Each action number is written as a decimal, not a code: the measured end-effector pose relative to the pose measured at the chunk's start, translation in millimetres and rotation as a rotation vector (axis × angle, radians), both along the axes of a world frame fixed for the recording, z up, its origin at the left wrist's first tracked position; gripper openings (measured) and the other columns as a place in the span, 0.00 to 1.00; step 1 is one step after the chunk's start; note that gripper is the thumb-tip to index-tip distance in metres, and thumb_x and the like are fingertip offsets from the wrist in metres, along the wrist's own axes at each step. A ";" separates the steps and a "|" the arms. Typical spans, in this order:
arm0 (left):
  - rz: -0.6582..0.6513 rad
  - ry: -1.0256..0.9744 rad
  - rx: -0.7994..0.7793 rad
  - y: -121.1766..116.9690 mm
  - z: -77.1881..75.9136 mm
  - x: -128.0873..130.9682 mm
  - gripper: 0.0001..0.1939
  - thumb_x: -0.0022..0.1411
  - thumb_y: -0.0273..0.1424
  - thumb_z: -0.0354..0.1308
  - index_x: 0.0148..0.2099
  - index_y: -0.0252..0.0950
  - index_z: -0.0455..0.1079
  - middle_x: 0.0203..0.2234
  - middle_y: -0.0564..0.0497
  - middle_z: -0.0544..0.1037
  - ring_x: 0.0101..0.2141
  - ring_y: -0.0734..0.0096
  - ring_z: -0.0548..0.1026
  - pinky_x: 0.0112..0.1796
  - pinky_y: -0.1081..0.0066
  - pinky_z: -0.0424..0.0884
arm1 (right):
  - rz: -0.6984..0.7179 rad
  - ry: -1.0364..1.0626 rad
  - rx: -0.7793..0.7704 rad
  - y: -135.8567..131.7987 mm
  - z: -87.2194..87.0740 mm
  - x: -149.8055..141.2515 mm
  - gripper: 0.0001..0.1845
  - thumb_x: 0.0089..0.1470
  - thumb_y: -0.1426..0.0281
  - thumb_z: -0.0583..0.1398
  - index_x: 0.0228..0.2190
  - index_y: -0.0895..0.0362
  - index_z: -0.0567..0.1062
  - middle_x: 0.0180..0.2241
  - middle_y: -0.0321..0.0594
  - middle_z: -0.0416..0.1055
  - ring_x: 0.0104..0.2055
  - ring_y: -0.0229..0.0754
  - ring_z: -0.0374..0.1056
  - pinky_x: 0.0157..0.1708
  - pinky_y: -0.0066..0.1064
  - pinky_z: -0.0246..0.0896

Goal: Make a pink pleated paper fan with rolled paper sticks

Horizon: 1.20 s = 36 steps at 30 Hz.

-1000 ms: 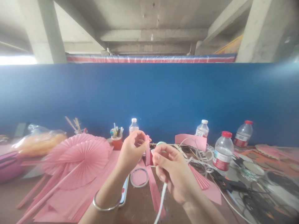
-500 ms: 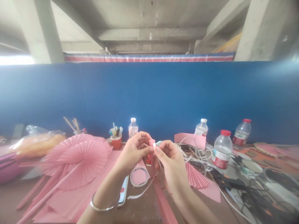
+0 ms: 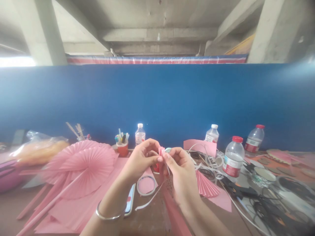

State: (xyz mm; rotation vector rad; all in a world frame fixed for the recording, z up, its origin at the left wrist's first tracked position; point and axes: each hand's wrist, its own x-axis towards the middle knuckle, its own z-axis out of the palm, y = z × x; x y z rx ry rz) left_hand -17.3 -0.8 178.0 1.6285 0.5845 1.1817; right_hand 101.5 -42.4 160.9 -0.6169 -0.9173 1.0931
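Observation:
Both my hands meet at the middle of the table over a small folded end of pink paper (image 3: 161, 150). My left hand (image 3: 144, 159) pinches it from the left between thumb and fingers. From the right, my right hand (image 3: 183, 173) pinches the same end, its thumb against the folds. A long pink paper strip (image 3: 176, 213) runs down below the hands toward the near edge. Out of the right hand's grip hangs a thin white strip (image 3: 150, 202), curving left onto the table. A roll of tape (image 3: 146, 186) lies beneath the left hand.
Pink pleated paper fans (image 3: 90, 165) lie left on pink sheets. A phone (image 3: 130, 200) is under my left wrist. A cup of pens (image 3: 122, 147) and a bottle (image 3: 140, 134) stand behind. Right are a pleated pink piece (image 3: 207, 186), a red-capped bottle (image 3: 233, 160) and tangled cables (image 3: 267, 206).
The white bit that showed at my right thumb tip is no longer visible there; pink folds show instead. Both hands stay in nearly the same place, still pinching.

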 end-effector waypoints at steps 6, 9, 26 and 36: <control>0.007 -0.007 -0.001 -0.2 -0.2 1.8 0.11 0.46 0.27 0.62 0.32 0.36 0.63 0.25 0.54 0.70 0.23 0.77 0.70 0.21 0.78 0.64 | 0.016 0.051 0.004 0.4 0.3 -1.2 0.14 0.46 0.65 0.62 0.23 0.56 0.60 0.20 0.29 0.65 0.16 0.28 0.55 0.15 0.21 0.48; 0.016 -0.012 0.000 -0.5 -0.2 2.7 0.11 0.46 0.28 0.62 0.32 0.35 0.63 0.25 0.54 0.70 0.23 0.77 0.70 0.21 0.78 0.64 | 0.014 0.054 -0.008 0.5 0.9 -1.1 0.15 0.45 0.65 0.62 0.23 0.56 0.60 0.20 0.30 0.65 0.16 0.28 0.56 0.16 0.21 0.49; 0.079 0.084 0.049 -2.6 1.0 4.0 0.07 0.48 0.24 0.59 0.33 0.36 0.65 0.24 0.54 0.71 0.23 0.76 0.71 0.23 0.77 0.66 | 0.033 0.045 -0.013 3.0 0.5 1.4 0.14 0.44 0.65 0.63 0.23 0.56 0.61 0.21 0.30 0.66 0.19 0.32 0.62 0.17 0.23 0.56; 0.295 0.262 0.100 -15.6 6.4 6.8 0.08 0.52 0.36 0.56 0.34 0.37 0.69 0.22 0.52 0.75 0.24 0.72 0.73 0.25 0.74 0.69 | -0.028 -0.056 -0.041 6.4 -3.5 2.5 0.12 0.45 0.65 0.61 0.24 0.56 0.62 0.18 0.29 0.62 0.16 0.31 0.58 0.15 0.23 0.52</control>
